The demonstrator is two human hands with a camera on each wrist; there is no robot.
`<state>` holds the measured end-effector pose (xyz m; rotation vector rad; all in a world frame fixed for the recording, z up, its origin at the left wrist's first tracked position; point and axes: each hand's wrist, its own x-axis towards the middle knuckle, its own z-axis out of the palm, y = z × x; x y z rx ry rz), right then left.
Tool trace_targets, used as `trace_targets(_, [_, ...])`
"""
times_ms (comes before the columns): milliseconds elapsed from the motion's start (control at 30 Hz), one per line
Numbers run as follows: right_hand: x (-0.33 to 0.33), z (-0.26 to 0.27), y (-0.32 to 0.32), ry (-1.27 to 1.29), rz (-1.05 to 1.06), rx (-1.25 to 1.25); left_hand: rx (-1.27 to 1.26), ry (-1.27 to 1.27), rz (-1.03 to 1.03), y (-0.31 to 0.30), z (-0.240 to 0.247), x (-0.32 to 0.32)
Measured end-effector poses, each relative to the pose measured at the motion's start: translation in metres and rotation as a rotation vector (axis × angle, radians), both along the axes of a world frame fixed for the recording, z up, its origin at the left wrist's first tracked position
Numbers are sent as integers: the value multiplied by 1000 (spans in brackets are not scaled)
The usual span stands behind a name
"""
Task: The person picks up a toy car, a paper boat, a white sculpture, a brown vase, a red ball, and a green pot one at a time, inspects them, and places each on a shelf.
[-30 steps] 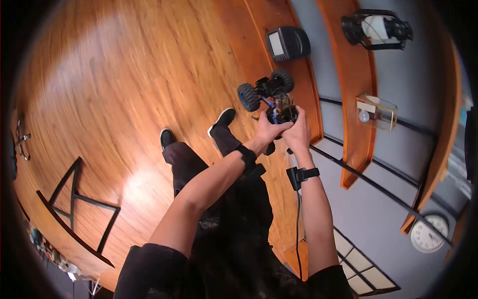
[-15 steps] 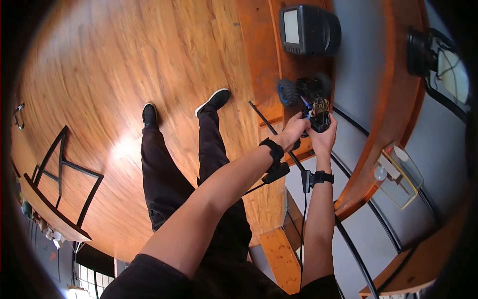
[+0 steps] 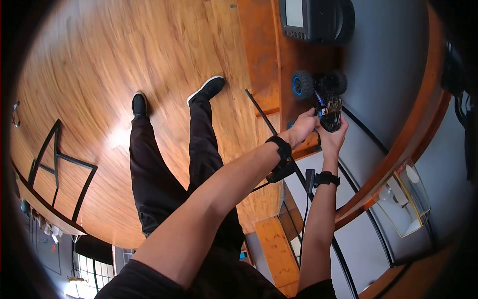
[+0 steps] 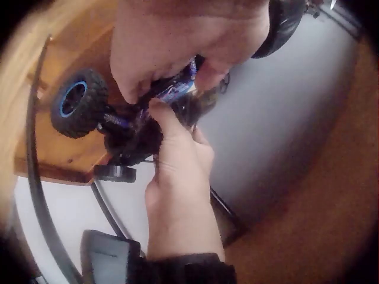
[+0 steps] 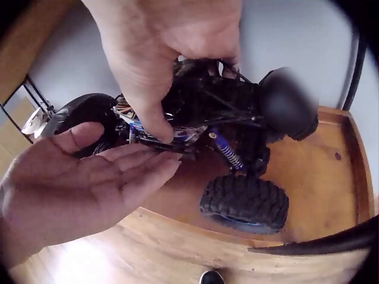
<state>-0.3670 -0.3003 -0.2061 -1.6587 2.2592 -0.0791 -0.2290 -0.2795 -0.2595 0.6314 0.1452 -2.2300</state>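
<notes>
A toy off-road car [image 3: 331, 107] with chunky black tyres, blue wheel rims and blue shock absorbers is over the wooden shelf [image 5: 323, 180]. My right hand [image 3: 332, 139] grips its body from one end, the thumb pressing on its side in the right wrist view. Lower in that view, my left hand [image 5: 89, 183] lies palm up, its fingers fairly straight and their tips against the car's lower edge, its thumb apart. In the left wrist view a front-facing wheel [image 4: 80, 103] hangs beyond the fingers. Part of the car's underside is hidden behind the hands.
A dark monitor-like device [image 3: 318, 22] stands on the same shelf, beyond the car. Black metal poles [image 3: 261, 109] run close by the arms. A glass box with a bulb [image 3: 403, 199] is on another shelf at the right. Black shoes [image 3: 211, 88] stand on the wood floor.
Both hands have carried the car right, in over the shelf beside the device. The head view has shifted closer to the shelves. My left fingers have straightened from around the car.
</notes>
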Motion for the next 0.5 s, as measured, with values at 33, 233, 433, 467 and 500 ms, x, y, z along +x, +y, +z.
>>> trace_targets(33, [1, 0, -2, 8, 0, 5, 33, -11, 13, 0, 4, -2])
trace_targets(233, [-10, -9, -3, 4, 17, 30, 40, -74, -24, -4, -7, -20])
trace_targets(433, [-14, -15, 0, 50, 18, 17, 16, -96, -26, 2, -18, -30])
trace_targets(467, [-13, -15, -1, 62, 13, 16, 7, -99, -20, 1, -22, -35])
trace_targets(500, [-15, -14, -1, 64, 5, 23, 1, -86, -19, 1, -21, -35])
